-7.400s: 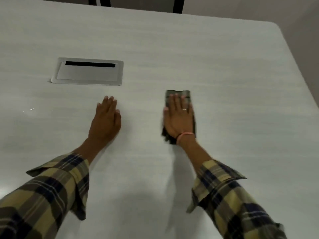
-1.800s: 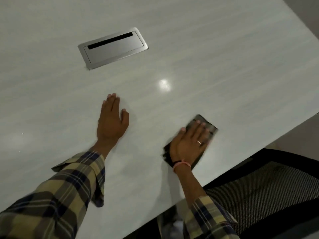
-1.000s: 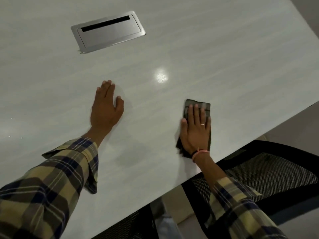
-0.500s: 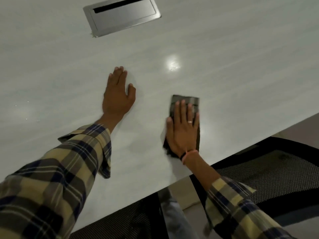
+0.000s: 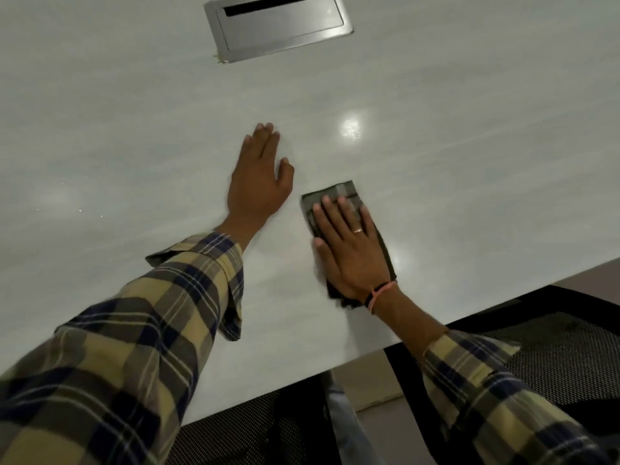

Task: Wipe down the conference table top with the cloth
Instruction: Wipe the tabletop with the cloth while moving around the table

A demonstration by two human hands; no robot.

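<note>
A folded dark cloth [image 5: 337, 193] lies flat on the pale grey conference table top [image 5: 469, 146], a short way in from its near edge. My right hand [image 5: 349, 250] presses palm-down on the cloth with fingers spread, covering most of it; only the far end and right edge show. My left hand [image 5: 260, 179] rests flat on the bare table just to the left of the cloth, fingers together, holding nothing.
A brushed-metal cable hatch [image 5: 278, 25] is set into the table at the far middle. Black mesh office chairs [image 5: 553, 357] stand under the near edge, at the right and lower middle. A bright light reflection [image 5: 350, 127] shines beyond the cloth.
My right hand has slid the cloth leftward, close to my left hand, and the cloth now angles to the left. My left hand has stayed flat on the table.
</note>
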